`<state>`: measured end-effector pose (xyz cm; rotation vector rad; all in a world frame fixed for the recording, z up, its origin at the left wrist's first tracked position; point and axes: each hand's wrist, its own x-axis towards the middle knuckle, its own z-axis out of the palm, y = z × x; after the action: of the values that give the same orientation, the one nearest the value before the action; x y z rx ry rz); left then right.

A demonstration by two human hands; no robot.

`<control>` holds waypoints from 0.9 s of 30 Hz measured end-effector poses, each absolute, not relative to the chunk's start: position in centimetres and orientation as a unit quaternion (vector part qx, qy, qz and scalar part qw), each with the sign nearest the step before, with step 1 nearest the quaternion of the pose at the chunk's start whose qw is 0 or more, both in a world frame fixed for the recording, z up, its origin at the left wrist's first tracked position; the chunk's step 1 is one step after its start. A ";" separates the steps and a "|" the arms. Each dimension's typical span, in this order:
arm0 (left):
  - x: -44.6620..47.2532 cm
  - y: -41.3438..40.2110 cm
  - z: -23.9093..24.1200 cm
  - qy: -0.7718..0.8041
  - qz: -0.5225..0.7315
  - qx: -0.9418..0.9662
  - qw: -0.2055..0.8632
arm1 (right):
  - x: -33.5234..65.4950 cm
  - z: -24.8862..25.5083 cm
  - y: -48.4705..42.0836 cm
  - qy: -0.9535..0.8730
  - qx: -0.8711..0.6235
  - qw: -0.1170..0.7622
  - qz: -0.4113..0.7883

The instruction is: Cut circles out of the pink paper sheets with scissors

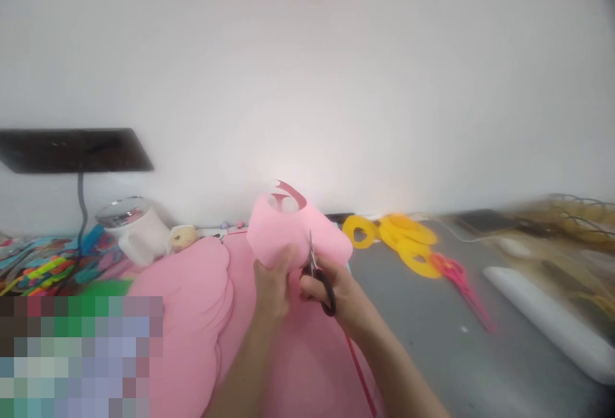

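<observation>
My left hand [273,283] grips the lower edge of a light pink paper sheet [281,232], thumb on its face. The sheet is raised off the table and curved, with a thin cut strip curling up at its top. In my right hand [336,286] is a pair of black-handled scissors [312,261], its blades pointing up against the sheet. Whether the blades are parted is hard to tell. Beneath both hands lies a larger pink sheet [307,367]. A stack of scallop-edged pink paper shapes [187,302] rests left of my left hand.
Yellow rings [408,238] and pink scissors [464,286] lie on the grey table [403,347] at right, beside a long white object [548,322]. A white mug [144,235] and colourful craft pieces [48,267] stand at left. A white wall [307,84] rises behind.
</observation>
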<state>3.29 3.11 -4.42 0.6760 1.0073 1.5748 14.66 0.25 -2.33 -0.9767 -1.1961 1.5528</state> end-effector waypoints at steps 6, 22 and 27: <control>3.2 3.1 -4.3 0.416 0.678 0.287 0.534 | 14.8 -2.1 0.2 -0.494 -0.392 0.453 0.631; 3.5 2.8 -3.8 0.412 0.689 0.273 0.530 | 15.0 -2.1 0.4 -0.513 -0.401 0.456 0.606; 3.4 2.6 -3.8 0.417 0.678 0.295 0.529 | 15.1 -1.9 0.4 -0.523 -0.389 0.445 0.614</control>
<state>3.40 2.58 -3.75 0.7057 0.9949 1.6190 15.09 0.42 -1.92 -0.9642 -1.2961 1.5208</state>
